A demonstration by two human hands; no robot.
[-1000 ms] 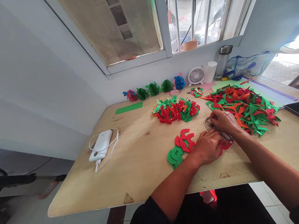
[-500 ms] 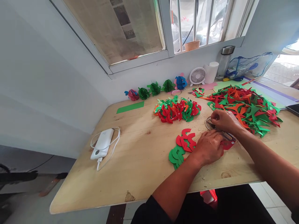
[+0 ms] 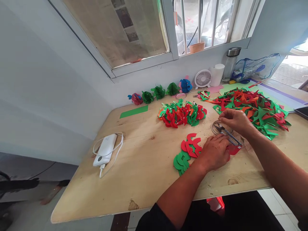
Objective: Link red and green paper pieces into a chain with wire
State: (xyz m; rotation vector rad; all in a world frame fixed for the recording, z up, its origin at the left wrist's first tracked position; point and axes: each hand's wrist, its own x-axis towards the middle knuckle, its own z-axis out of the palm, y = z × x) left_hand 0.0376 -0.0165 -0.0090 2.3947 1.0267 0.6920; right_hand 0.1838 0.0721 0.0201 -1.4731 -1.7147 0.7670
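My left hand (image 3: 216, 151) lies on the table over a red paper piece (image 3: 234, 149), its fingers together on the paper. Metal thread snips (image 3: 229, 135) rest beside its fingertips, partly over a ring-shaped wire or tape coil (image 3: 215, 128). Above the coil is my right hand (image 3: 234, 121), thumb and forefinger pinched; what they hold, if anything, is too small to see. Red curved pieces (image 3: 192, 145) and green curved pieces (image 3: 181, 162) lie left of my left hand.
Behind is a pile of red and green cut pieces (image 3: 179, 114). Paper scraps (image 3: 255, 109) heap up at the right. A white power bank (image 3: 106, 149) with cable lies left. Paper ornaments (image 3: 158, 92), a small fan (image 3: 202, 79) and a bottle (image 3: 231, 65) stand along the wall.
My right hand has shifted slightly up and right, away from the snips, which now show more fully. My left hand has stayed in place.
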